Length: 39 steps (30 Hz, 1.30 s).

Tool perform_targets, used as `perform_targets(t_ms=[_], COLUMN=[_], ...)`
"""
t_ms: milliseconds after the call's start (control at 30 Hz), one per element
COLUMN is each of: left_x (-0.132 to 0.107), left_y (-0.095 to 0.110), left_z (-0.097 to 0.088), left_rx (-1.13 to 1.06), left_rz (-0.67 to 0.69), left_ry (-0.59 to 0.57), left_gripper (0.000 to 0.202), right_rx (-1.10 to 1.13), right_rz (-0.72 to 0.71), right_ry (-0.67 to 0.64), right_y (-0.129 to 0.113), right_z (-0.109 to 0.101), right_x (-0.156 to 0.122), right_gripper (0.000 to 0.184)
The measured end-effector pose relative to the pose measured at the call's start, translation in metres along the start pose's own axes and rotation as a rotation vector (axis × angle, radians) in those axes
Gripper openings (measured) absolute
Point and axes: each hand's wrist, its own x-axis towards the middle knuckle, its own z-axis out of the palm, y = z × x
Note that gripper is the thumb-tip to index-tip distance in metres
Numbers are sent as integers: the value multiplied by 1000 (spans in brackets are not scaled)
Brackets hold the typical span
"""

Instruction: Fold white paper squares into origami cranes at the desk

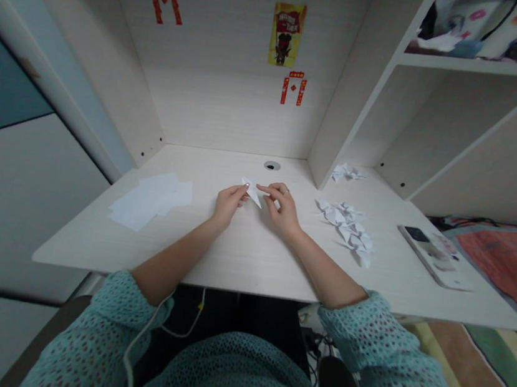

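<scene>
One broad white desk spreads across the view, with a pale back panel standing behind it. A shelf juts out at the upper right, loaded with bags and other items too blurred to name. The person's teal knitted sleeves come in from below, pushed up so the forearms are bare. A red cloth lies beyond the desk's right end. Loose white sheets overlap on the left part of the desktop; on the right lies a cluster of folded white paper pieces, and near it, farther right, a phone. The left hand pinches a small pointed folded paper between thumb and fingers, above the middle of the desk. Across from it, the right hand has its index finger stretched toward the paper's edge and its thumb apart below, clasping nothing; whether that fingertip touches the paper I cannot tell. A yellow picture and red stickers decorate the panel. Smaller still are a round cable hole behind the hands and a ring on the right hand.
</scene>
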Motion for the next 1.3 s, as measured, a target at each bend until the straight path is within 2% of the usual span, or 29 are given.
perform_targets(t_ms=[200,500,733,933,1200,1300], left_x=[-2,-5,-5,-4,-3,-4], left_y=[0,5,5,0,1,3], left_z=[2,3,4,5,3,4], left_rx=[113,219,240,203,192,191], left_rz=[47,99,186,221,140,135], left_ry=[-63,-101,-147,-156,-104,-99], left_gripper=[44,40,33,30,33,32], right_rx=[101,75,204,240,307,344], right_rz=[-45,52,128,208,203,247], right_ry=[-43,-46,-6,-5,-82,-33], right_y=[10,12,14,13,7,6], right_z=[2,0,3,4,2,4], right_x=[1,0,0,-1,3,3], right_gripper=[32,20,7,12,18,18])
